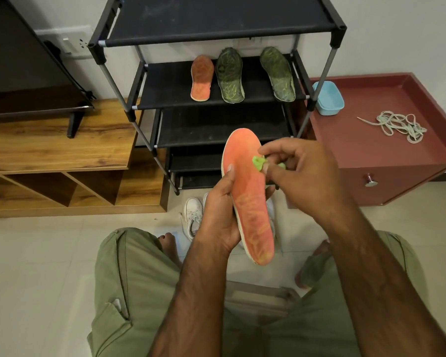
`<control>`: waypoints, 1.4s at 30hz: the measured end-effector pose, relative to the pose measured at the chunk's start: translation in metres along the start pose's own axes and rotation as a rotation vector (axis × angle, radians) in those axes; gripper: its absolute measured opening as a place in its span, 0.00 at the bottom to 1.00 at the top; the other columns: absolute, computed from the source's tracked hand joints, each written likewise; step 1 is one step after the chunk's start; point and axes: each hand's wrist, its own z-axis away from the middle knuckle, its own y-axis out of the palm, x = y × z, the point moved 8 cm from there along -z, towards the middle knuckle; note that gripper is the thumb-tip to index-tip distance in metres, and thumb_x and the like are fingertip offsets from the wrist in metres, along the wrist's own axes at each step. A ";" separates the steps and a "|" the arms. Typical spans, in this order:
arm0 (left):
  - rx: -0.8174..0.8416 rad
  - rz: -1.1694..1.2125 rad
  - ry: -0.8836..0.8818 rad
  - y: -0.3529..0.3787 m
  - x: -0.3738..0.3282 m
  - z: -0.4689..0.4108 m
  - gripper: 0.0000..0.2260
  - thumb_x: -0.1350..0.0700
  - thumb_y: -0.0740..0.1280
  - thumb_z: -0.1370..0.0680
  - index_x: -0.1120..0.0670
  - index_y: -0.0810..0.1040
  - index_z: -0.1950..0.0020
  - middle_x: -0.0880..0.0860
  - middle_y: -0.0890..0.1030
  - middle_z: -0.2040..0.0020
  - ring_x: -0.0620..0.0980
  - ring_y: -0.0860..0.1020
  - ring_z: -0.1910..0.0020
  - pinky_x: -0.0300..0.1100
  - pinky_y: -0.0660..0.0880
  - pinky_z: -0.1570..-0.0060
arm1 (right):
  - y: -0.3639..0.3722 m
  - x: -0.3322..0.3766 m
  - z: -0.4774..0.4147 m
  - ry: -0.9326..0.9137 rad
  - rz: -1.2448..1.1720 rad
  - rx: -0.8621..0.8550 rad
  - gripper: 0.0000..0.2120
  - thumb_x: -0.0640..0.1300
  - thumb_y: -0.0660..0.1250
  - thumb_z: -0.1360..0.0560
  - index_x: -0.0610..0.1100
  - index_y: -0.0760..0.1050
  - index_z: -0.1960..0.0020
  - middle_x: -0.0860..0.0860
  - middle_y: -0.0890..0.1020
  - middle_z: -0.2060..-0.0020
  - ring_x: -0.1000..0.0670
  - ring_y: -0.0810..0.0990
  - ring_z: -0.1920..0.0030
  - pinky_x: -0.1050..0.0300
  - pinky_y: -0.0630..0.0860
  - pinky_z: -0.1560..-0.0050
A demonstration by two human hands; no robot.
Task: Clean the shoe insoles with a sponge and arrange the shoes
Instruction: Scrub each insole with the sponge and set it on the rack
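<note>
My left hand (pixel 218 215) grips an orange insole (pixel 250 199) from its left side, toe end pointing up and away, thumb lying on its top face. My right hand (pixel 299 173) pinches a small green sponge (pixel 258 162) against the insole's right edge near the forefoot. On the second shelf of the black shoe rack (pixel 150 81) lie another orange insole (pixel 202 78) and two dark green insoles (pixel 229 76) (pixel 277 74). A white shoe (pixel 192 217) stands on the floor below my hands, partly hidden by them.
A light blue tub (pixel 328 97) and a tangle of pale shoelaces (pixel 399 126) lie on the maroon cabinet (pixel 386 161) at the right. A wooden TV unit (pixel 54 145) with a screen stands at the left. My knees and bare feet are on the tiled floor.
</note>
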 end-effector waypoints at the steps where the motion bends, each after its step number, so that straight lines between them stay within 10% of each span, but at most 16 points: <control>1: -0.004 0.004 0.000 0.001 -0.001 0.000 0.22 0.47 0.60 0.15 0.62 0.72 0.29 0.62 0.85 0.44 0.58 0.85 0.46 0.52 0.81 0.42 | 0.004 -0.002 0.005 0.008 -0.017 0.017 0.09 0.47 0.76 0.24 0.55 0.85 0.45 0.58 0.84 0.60 0.57 0.82 0.61 0.55 0.81 0.56; 7: 0.069 0.034 -0.037 0.005 0.001 0.000 0.22 0.48 0.63 0.16 0.64 0.73 0.30 0.64 0.83 0.41 0.61 0.82 0.41 0.57 0.74 0.32 | 0.023 -0.023 0.024 0.083 0.043 -0.020 0.11 0.44 0.73 0.22 0.55 0.84 0.41 0.58 0.82 0.54 0.58 0.80 0.56 0.54 0.82 0.50; 14: 0.142 0.038 -0.058 0.004 0.003 0.005 0.22 0.49 0.54 0.16 0.63 0.79 0.38 0.60 0.85 0.53 0.56 0.86 0.57 0.49 0.83 0.60 | 0.025 -0.030 0.025 0.166 -0.130 0.004 0.15 0.41 0.74 0.25 0.60 0.80 0.45 0.60 0.81 0.56 0.52 0.85 0.56 0.44 0.86 0.58; 22: 0.161 -0.002 -0.063 0.001 0.006 0.007 0.22 0.47 0.59 0.16 0.60 0.88 0.49 0.60 0.86 0.51 0.56 0.86 0.54 0.50 0.83 0.54 | 0.021 -0.020 0.027 0.065 0.091 0.015 0.15 0.42 0.76 0.25 0.57 0.83 0.42 0.60 0.83 0.53 0.58 0.82 0.61 0.51 0.84 0.53; 38: 0.264 -0.104 -0.175 0.006 0.022 0.000 0.28 0.36 0.59 0.18 0.58 0.84 0.39 0.59 0.76 0.50 0.55 0.76 0.65 0.43 0.77 0.67 | 0.008 -0.001 0.007 -0.027 0.301 -0.019 0.09 0.48 0.74 0.24 0.55 0.85 0.44 0.59 0.77 0.44 0.60 0.76 0.47 0.59 0.74 0.46; 42: 0.255 -0.093 -0.143 0.009 0.021 0.001 0.30 0.36 0.57 0.17 0.61 0.81 0.36 0.61 0.80 0.50 0.57 0.76 0.59 0.45 0.76 0.66 | 0.018 0.009 0.012 -0.072 0.248 0.079 0.04 0.48 0.75 0.25 0.55 0.86 0.51 0.60 0.84 0.53 0.58 0.83 0.57 0.65 0.79 0.57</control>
